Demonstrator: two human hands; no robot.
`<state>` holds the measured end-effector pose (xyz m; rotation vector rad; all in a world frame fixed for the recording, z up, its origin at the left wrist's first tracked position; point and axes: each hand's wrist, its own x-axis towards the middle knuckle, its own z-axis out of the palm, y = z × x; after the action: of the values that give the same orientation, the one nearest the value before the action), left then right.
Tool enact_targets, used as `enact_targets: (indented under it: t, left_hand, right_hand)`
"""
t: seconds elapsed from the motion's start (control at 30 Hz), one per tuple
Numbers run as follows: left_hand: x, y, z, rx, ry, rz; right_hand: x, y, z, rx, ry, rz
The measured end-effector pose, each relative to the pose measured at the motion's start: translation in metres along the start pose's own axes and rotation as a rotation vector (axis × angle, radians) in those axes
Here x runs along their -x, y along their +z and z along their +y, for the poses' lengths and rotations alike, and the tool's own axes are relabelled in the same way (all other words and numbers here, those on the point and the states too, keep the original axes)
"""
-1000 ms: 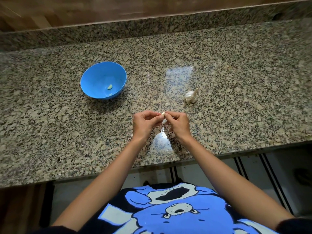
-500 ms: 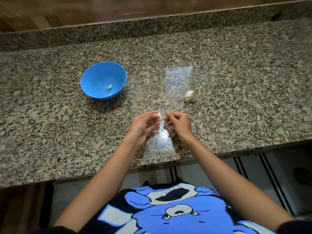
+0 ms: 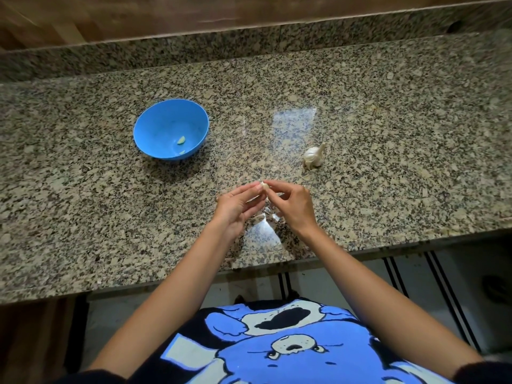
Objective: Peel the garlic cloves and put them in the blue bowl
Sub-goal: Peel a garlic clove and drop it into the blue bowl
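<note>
A small pale garlic clove (image 3: 264,185) is pinched between the fingertips of my left hand (image 3: 238,207) and my right hand (image 3: 292,205), just above the granite counter. Bits of papery skin (image 3: 267,212) lie under my hands. The blue bowl (image 3: 171,128) stands at the back left with one peeled clove (image 3: 181,140) in it. A garlic bulb (image 3: 313,157) lies on the counter behind and right of my right hand.
The speckled granite counter (image 3: 388,162) runs left to right, with a raised granite ledge (image 3: 249,48) and a wooden wall behind it. Its front edge (image 3: 249,270) is just below my wrists.
My fingertips came apart a little half a second ago and have closed together on the clove again. Both hands stay in about the same spot; skin bits lie under them.
</note>
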<state>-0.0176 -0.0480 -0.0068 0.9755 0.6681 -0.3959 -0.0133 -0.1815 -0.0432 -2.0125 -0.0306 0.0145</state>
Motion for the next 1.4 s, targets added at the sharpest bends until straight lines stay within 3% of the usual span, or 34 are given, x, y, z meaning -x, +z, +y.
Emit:
enact_targets:
  t: [0.43, 0.63, 0.73, 0.93, 1.07, 1.27, 1.4]
  left_hand:
    - [0.002, 0.004, -0.004, -0.042, 0.022, -0.008]
    - [0.001, 0.006, -0.005, -0.053, 0.024, -0.003]
    - [0.0, 0.004, -0.004, -0.083, 0.041, -0.026]
    - [-0.005, -0.003, -0.002, -0.134, 0.113, -0.095]
    - [-0.01, -0.009, -0.002, -0.153, 0.171, -0.124]
    - [-0.012, -0.015, 0.002, -0.241, 0.219, -0.15]
    - [-0.012, -0.016, 0.006, -0.337, 0.258, -0.169]
  right_hand:
    - [0.001, 0.005, 0.002, 0.255, -0.185, 0.099]
    - [0.0, 0.005, 0.004, 0.232, -0.178, 0.117]
    - [0.0, 0.002, 0.0, 0.122, -0.086, 0.109]
    - [-0.004, -0.002, -0.01, -0.459, 0.303, 0.052]
    - [-0.004, -0.01, -0.015, -0.678, 0.525, -0.052]
    - [-0.001, -0.017, -0.013, -0.626, 0.482, -0.214]
    - [0.0, -0.016, -0.009, -0.525, 0.393, -0.151]
